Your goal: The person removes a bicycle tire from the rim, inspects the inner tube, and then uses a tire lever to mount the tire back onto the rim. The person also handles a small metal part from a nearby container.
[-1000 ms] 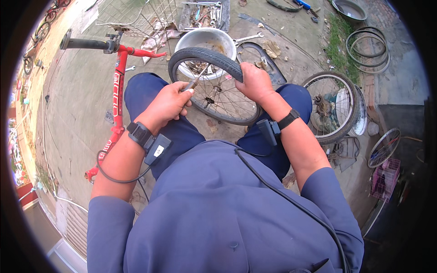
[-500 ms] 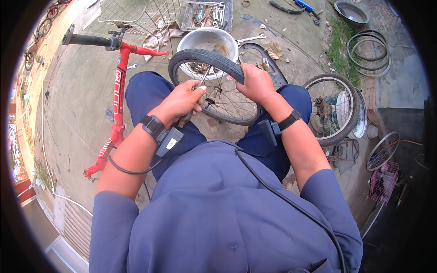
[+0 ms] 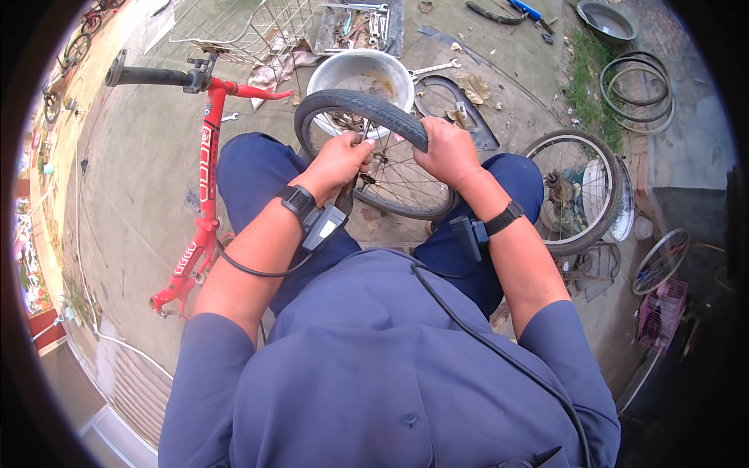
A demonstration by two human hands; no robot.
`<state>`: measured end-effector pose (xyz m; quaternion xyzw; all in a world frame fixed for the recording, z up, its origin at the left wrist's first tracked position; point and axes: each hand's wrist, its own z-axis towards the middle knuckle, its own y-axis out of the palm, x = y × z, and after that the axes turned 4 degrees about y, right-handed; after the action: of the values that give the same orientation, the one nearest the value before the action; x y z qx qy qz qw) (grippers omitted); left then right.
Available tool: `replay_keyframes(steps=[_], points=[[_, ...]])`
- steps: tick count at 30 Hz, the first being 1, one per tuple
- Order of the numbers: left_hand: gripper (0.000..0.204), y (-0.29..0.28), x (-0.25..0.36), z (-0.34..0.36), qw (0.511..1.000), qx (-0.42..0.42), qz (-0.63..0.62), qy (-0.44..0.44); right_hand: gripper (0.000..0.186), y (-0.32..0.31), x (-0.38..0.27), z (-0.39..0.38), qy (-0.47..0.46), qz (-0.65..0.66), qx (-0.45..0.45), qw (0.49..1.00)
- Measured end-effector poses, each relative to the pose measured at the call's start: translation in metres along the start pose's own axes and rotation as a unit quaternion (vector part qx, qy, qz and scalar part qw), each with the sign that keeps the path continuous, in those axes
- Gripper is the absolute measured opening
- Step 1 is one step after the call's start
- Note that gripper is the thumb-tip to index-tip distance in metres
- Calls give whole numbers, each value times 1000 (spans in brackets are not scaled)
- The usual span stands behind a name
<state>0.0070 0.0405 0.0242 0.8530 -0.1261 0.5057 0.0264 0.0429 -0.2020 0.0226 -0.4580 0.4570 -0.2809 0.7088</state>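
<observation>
A bicycle wheel with a black tyre (image 3: 339, 100) stands tilted between my knees, in front of a white basin (image 3: 363, 70). My right hand (image 3: 446, 152) is closed round the tyre at its upper right. My left hand (image 3: 343, 162) grips a slim hand tool (image 3: 346, 201), held nearly upright; its darker handle shows below my fingers and its metal shaft reaches up to the rim. Whether the tip is under the tyre's edge I cannot tell.
A red bicycle frame (image 3: 209, 171) is at left, with a wire basket (image 3: 234, 27) and a wrench tray (image 3: 355, 27) beyond. A second wheel (image 3: 537, 152) lies at right, near loose tyres (image 3: 624, 109) and a pink wire cage (image 3: 662, 308). A large spanner (image 3: 433, 69) lies beside the basin.
My left hand has moved to the right and slightly up, and its tool has swung from slanting to nearly upright. My right hand has shifted slightly right with the tyre.
</observation>
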Motion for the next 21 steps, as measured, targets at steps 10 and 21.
replay_keyframes(steps=[10, 21], points=[[65, -2, 50, 17, 641, 85, 525, 553, 25, -2, -4, -3, 4, 24, -9, 1000], [51, -5, 53, 56, 638, -55, 544, 542, 29, 0, -2, -5, -10, 20, -1, 1000]])
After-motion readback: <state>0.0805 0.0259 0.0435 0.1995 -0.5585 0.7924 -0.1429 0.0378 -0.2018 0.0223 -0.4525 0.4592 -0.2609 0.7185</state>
